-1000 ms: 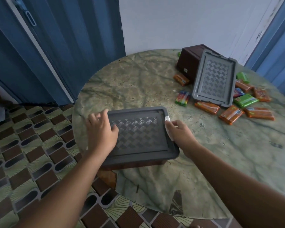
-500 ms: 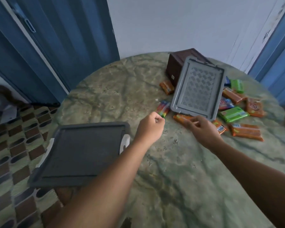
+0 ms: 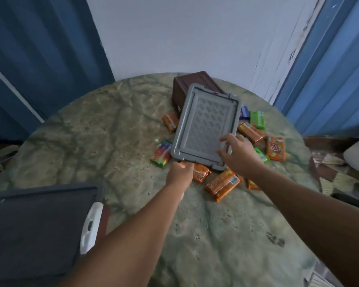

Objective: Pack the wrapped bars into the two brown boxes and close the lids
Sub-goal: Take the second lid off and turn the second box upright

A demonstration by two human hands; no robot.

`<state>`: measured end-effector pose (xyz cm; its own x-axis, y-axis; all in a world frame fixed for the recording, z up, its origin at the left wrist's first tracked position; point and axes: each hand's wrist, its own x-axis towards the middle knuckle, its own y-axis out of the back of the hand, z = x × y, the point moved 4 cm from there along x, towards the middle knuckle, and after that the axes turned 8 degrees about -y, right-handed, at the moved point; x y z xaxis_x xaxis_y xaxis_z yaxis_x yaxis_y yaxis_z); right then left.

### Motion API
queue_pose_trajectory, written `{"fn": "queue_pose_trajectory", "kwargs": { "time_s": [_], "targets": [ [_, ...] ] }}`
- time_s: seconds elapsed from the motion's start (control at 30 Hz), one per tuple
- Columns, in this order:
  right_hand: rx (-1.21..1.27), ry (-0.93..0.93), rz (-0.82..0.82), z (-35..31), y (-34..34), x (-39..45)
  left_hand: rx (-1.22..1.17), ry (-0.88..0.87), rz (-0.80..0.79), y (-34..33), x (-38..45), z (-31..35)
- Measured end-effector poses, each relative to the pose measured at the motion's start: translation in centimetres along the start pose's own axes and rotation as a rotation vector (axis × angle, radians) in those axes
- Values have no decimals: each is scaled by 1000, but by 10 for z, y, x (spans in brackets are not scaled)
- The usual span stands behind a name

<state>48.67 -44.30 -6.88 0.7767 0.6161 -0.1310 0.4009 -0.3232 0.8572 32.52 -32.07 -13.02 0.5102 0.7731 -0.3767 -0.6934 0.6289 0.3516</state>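
In the lower left of the frame we are passing over the near box [image 3: 39, 230], its dark lid [image 3: 35, 220] already down and a white latch [image 3: 91, 228] showing on its right side; we are judging this one packed and closed. Above it, at the centre of the frame, we are bringing our left hand [image 3: 179, 177] to the near edge of the grey lid [image 3: 205, 129], fingers curled at that edge beside an orange bar [image 3: 201, 172]; whether they are pinching the bar, the lid rim or nothing we cannot tell. Just right of centre, our right hand [image 3: 239, 155] is spreading its fingers loosely over the lid's lower right corner, touching it without closing round it.

The lid is leaning against the far brown box [image 3: 192, 90], which is lying tipped in the upper centre of the marbled table [image 3: 91, 141]. Loose bars are lying round it: a rainbow-wrapped bar [image 3: 161, 154] to the left, an orange pack [image 3: 223, 184] in front, green bars [image 3: 257, 120] to the right, some partly under the lid.

To do this step well, we are thinking of taking the lid by both near corners, lifting it straight off so no bars get dragged, and laying it aside. Then we are setting the box upright, mouth upward, before gathering bars, starting with those nearest us
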Motion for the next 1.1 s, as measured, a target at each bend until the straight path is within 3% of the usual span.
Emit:
{"fn": "queue_pose_trajectory", "kwargs": {
  "time_s": [0.23,0.37,0.5,0.6,0.73,0.83,0.93,1.1],
  "targets": [
    [-122,66,24,-9,16,44,-265,270,82,-30,21,10],
    [-228,200,62,-18,32,100,-395,414,189,-54,42,19],
    [-266,317,103,-25,46,154,-397,528,356,-95,100,-22],
    [-329,333,41,-26,47,183,-473,536,525,-81,54,20],
    [-367,331,-79,-25,42,205,-659,517,455,-85,53,36],
    [-304,295,-66,-22,49,213,-783,495,542,-80,55,36],
    [-202,221,-67,-14,54,215,-764,425,746,-65,46,37],
    [39,176,-166,-2,47,184,-636,250,769,-32,27,36]
  ]
}}
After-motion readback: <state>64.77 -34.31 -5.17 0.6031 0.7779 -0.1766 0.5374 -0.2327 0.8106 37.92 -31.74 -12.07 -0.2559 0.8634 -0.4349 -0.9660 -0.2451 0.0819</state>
